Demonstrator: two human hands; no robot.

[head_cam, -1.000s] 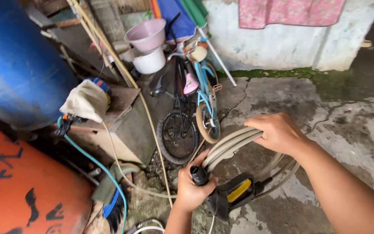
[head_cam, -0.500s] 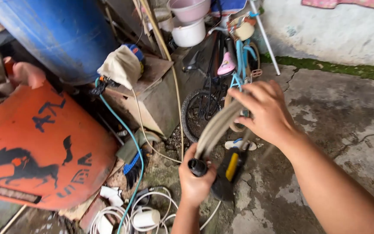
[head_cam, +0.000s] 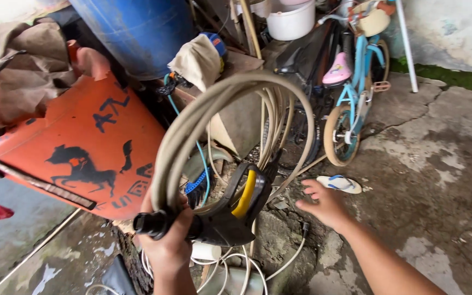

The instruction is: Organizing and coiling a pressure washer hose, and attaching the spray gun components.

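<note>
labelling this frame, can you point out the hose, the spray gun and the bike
hose (head_cam: 177, 139), head view, on the left side of the coiled loop
spray gun (head_cam: 230, 221), head view, on its dark body below the yellow trigger
bike (head_cam: 360, 65), head view, on the blue frame

Taking the coiled hose as landmark: gripped at its lower left by the left hand, with the spray gun hanging just below. Right of it and lower, the right hand, apart from it. Left, the tipped barrel. Behind, a box; farther right, a small bicycle. Beyond the right hand, a sandal on the floor.
</note>
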